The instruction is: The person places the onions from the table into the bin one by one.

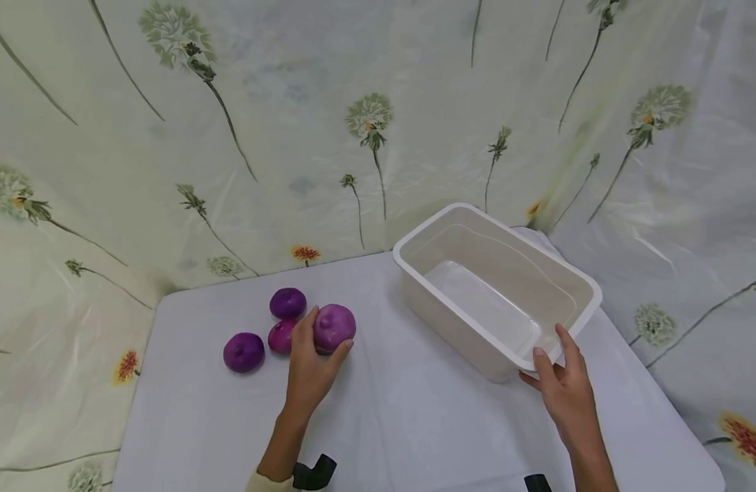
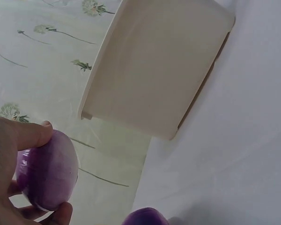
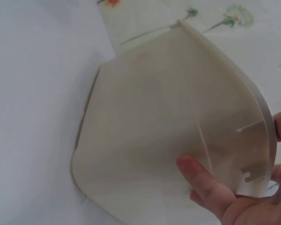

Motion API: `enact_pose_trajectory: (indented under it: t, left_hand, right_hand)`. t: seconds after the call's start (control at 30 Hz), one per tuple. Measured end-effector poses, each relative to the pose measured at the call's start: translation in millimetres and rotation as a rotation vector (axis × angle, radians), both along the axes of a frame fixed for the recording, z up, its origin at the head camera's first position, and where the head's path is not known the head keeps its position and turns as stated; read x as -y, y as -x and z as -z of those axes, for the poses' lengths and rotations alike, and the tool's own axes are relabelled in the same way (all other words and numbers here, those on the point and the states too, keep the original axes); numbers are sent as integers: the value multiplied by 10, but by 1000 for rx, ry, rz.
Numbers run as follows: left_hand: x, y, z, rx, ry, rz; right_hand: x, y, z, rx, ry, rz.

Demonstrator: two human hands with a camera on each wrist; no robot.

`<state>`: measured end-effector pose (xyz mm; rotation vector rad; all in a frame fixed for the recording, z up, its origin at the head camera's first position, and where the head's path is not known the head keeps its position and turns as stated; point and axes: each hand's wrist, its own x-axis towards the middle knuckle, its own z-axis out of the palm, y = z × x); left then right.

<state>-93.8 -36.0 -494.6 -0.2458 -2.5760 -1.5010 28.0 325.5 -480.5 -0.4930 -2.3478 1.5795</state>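
My left hand (image 1: 310, 376) grips a round purple onion (image 1: 336, 326) between thumb and fingers. In the left wrist view this onion (image 2: 51, 171) is glossy and fades from deep purple to pale. Just left of it lie three more: a dark purple onion (image 1: 288, 303) at the back, a pinkish onion (image 1: 282, 337) partly behind my fingers, and another dark onion (image 1: 244, 352) farthest left. My right hand (image 1: 568, 396) holds the near right corner of a cream plastic tub (image 1: 442, 328), with fingers on both sides of its rim. No contents show inside the tub.
A white cloth covers the table (image 1: 402, 424). Behind it and at both sides hangs a sheet (image 1: 279, 171) printed with dandelions, close to the tub's far rim. Black straps or mounts (image 1: 314, 473) show near the wrists.
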Motion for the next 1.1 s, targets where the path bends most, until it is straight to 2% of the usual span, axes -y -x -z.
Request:
enact_pose_trajectory:
  t: [0.43, 0.8, 1.1]
  left_hand:
    - [-426, 256, -198, 51, 0, 108]
    - [-828, 496, -407, 17, -25, 218]
    - [-1178, 645, -516, -20, 28, 275]
  right_hand:
    - [-8, -20, 6, -8, 36, -16]
    - [-36, -15, 11, 1, 53, -17]
    - [-40, -22, 32, -8, 61, -3]
